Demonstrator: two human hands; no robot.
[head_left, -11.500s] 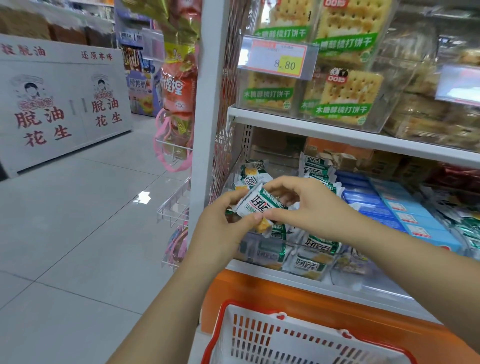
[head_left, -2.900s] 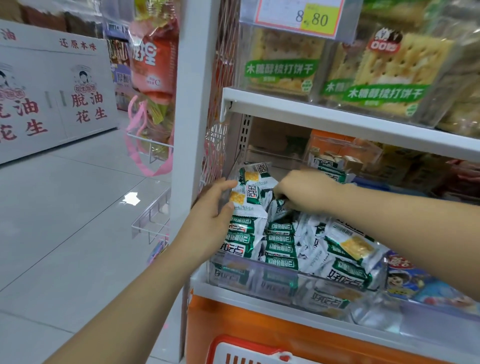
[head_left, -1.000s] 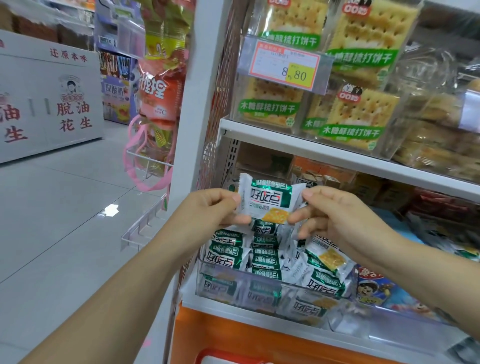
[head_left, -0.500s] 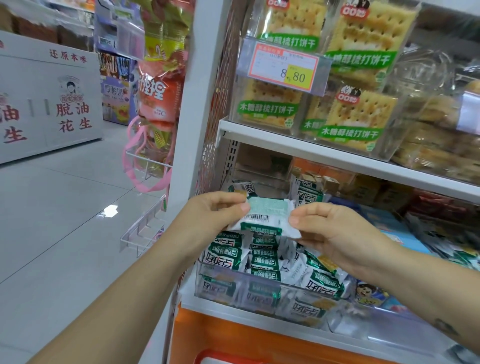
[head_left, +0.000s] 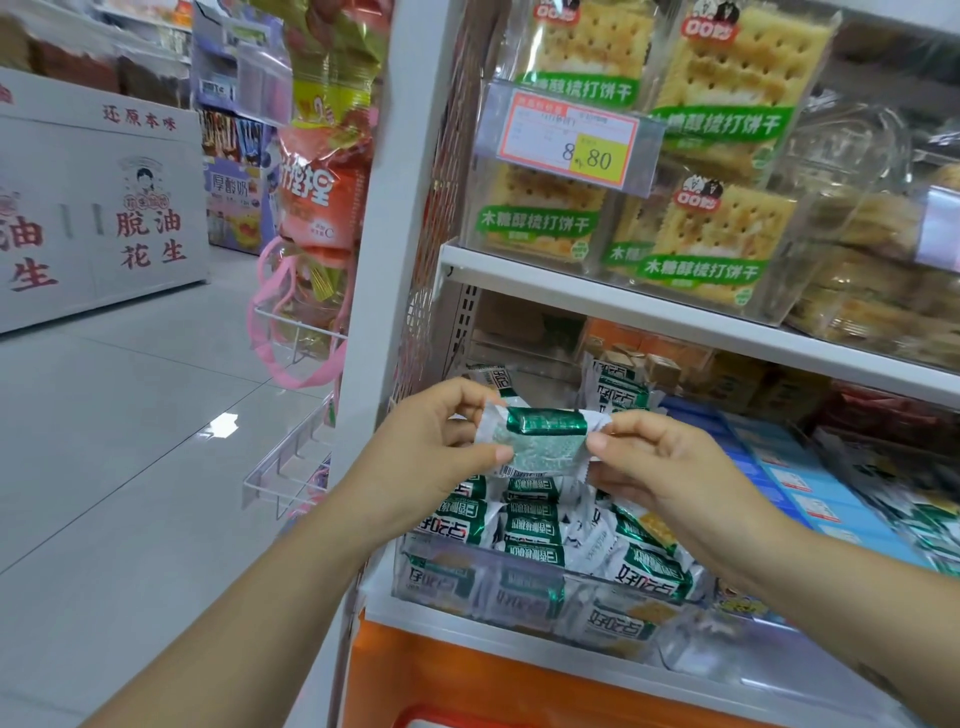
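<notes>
I hold the biscuit packet (head_left: 540, 441) level above the clear bin (head_left: 519, 582), its long axis running left to right and its barcode side turned toward me. My left hand (head_left: 436, 441) pinches one crimped end, my right hand (head_left: 660, 462) the other, fingers curled tight. With such thin edge grips, I judge it could slip and drop among the packets (head_left: 545, 530) in the clear bin.
</notes>
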